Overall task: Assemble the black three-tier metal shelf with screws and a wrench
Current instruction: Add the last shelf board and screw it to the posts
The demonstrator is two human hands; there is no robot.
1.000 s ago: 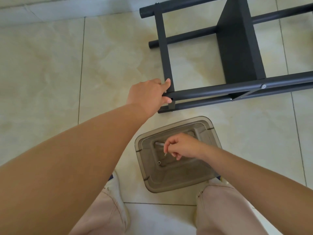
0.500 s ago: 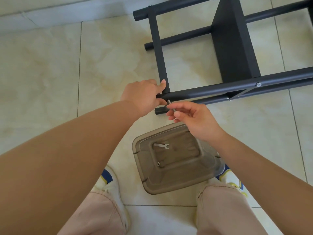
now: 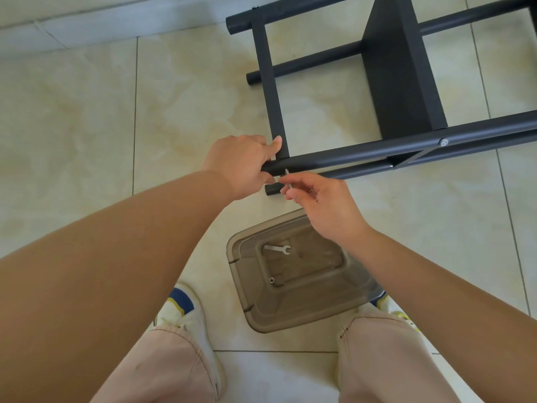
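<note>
Head view, items as I log them: black shelf frame [image 3: 377, 152] lying on its side on the tiled floor [image 3: 87, 126], filling the 12-to-3 o'clock part of the picture. My left hand [image 3: 242, 164] grasps the near tube at its free end, fingers curled over it, thumb up against the flat crossbar. My right hand [image 3: 319, 202], at 3 o'clock from the left and just beside it, pinches a small silver screw [image 3: 287, 178] between thumb and fingertips; the screw's tip is at the underside of the gripped tube. Wrench [image 3: 281, 248]: lying loose in the recess of a translucent grey lid [image 3: 305, 309] on the floor, at 6 o'clock from the right hand. One small nut [image 3: 271, 280] in the same recess, near the wrench.
</note>
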